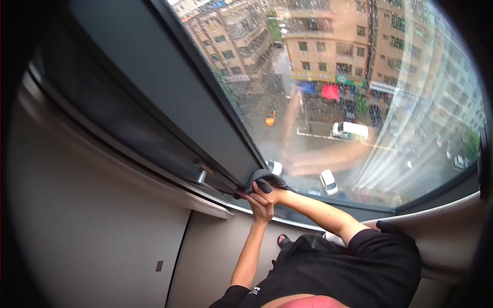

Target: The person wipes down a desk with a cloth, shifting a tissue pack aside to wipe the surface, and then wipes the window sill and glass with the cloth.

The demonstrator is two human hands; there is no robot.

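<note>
A dark grey cloth (272, 178) is bunched against the lower corner of the dark window frame (200, 97). My right hand (268, 194) reaches in from the right, closed on the cloth and pressing it to the frame beside the glass. Just below, my left hand (260, 206) overlaps the right one, its fingers closed at the cloth's lower left edge. Part of the fingers of both hands is hidden by the cloth and by each other.
A metal window handle (202, 173) sticks out left of my hands. Rain-spotted glass (318, 149) fills the upper right, with a street and buildings far below. A pale wall panel (102, 205) stands at left, and a light sill edge (452, 215) runs at right.
</note>
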